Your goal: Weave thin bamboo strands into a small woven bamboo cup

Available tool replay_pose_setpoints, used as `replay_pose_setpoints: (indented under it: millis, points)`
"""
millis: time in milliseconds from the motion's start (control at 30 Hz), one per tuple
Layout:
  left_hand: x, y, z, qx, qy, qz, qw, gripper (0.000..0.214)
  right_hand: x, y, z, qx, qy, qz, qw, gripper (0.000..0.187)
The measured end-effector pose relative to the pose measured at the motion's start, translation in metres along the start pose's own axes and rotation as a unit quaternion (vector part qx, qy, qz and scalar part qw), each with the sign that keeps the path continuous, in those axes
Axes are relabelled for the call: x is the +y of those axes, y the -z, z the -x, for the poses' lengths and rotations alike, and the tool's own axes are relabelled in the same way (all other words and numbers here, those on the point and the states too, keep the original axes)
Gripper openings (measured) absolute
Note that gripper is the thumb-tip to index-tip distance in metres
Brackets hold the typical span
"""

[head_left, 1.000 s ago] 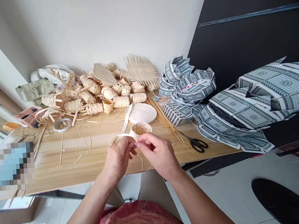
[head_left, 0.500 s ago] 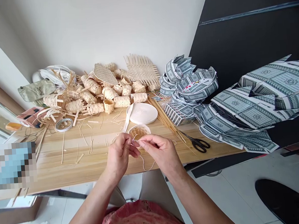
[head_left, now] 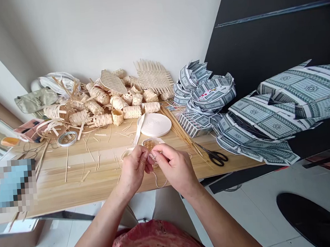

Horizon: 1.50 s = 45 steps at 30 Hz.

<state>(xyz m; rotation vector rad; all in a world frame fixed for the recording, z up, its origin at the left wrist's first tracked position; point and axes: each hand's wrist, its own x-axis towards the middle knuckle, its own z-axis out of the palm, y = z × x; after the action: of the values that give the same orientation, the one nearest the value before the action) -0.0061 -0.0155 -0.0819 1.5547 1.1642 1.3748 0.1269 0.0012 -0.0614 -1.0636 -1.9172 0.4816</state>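
Observation:
Near the table's front edge, my left hand [head_left: 133, 171] and my right hand [head_left: 177, 168] meet, both closed in a pinch. Between their fingertips runs a thin pale cord [head_left: 157, 183], and part of it hangs in a loose loop below. Just behind the fingers stands a small woven basket [head_left: 152, 141] with a white rim, its lower part hidden by my hands. A flat roll of white ribbon [head_left: 155, 124] lies behind the basket, with a loose strip [head_left: 139, 131] trailing toward my left hand.
Woven pieces [head_left: 101, 96] are heaped along the wall. Black scissors [head_left: 217, 157] and thin canes [head_left: 182, 128] lie to the right, beside folded playing-card structures [head_left: 272, 119]. A tape roll [head_left: 67, 138] and scattered splints [head_left: 99, 160] are at left.
My fingertips have drawn closer together, so less cord shows between them. The whole view has shifted slightly, with the table's things appearing a little further left.

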Motion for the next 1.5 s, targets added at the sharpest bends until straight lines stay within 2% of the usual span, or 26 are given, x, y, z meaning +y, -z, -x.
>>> replay_pose_setpoints:
  millis: [167, 267, 500, 633, 767, 867, 933, 1033, 1100, 1200, 1367, 1500]
  points:
    - [-0.002, -0.001, 0.000, 0.018, 0.027, -0.019, 0.999, 0.026, 0.004, 0.000, 0.001, 0.041, 0.046, 0.063, 0.996, 0.023]
    - [-0.002, -0.001, -0.001, 0.031, 0.041, 0.003, 0.999, 0.026, 0.008, 0.001, 0.002, 0.054, 0.055, 0.077, 0.994, 0.024]
    - [0.002, -0.001, -0.003, -0.021, 0.039, 0.033, 0.998, 0.023, 0.012, 0.002, 0.004, 0.087, 0.072, 0.080, 0.990, 0.022]
    - [0.003, -0.001, -0.004, -0.017, 0.052, 0.013, 0.998, 0.022, 0.014, 0.003, 0.003, 0.097, 0.078, 0.117, 0.985, 0.024]
    - [0.001, -0.001, -0.004, -0.021, 0.027, -0.044, 0.998, 0.020, 0.016, 0.006, 0.000, 0.135, 0.091, 0.151, 0.975, 0.025]
    - [0.002, -0.001, -0.004, -0.016, 0.010, -0.054, 0.998, 0.018, 0.015, 0.010, -0.001, 0.133, 0.118, 0.112, 0.978, 0.021]
    - [0.004, -0.001, -0.004, -0.007, 0.022, -0.026, 0.999, 0.018, 0.013, 0.013, 0.000, 0.120, 0.131, 0.073, 0.981, 0.018]
    - [0.007, -0.002, -0.004, 0.013, 0.047, 0.029, 0.998, 0.019, 0.010, 0.015, 0.005, 0.102, 0.110, 0.035, 0.988, 0.015]
    - [0.007, -0.003, -0.004, 0.031, 0.058, 0.070, 0.995, 0.019, 0.008, 0.015, 0.009, 0.086, 0.095, 0.022, 0.991, 0.014]
    - [0.006, -0.007, -0.003, 0.051, 0.061, 0.148, 0.986, 0.020, 0.007, 0.012, 0.014, 0.065, 0.111, 0.019, 0.991, 0.015]
    - [0.007, -0.011, -0.004, 0.058, 0.092, 0.278, 0.954, 0.023, 0.009, 0.003, 0.018, 0.049, 0.158, 0.037, 0.986, 0.020]
    - [0.011, -0.010, -0.005, 0.069, 0.133, 0.357, 0.922, 0.027, 0.014, 0.000, 0.018, 0.018, 0.149, 0.022, 0.988, 0.019]
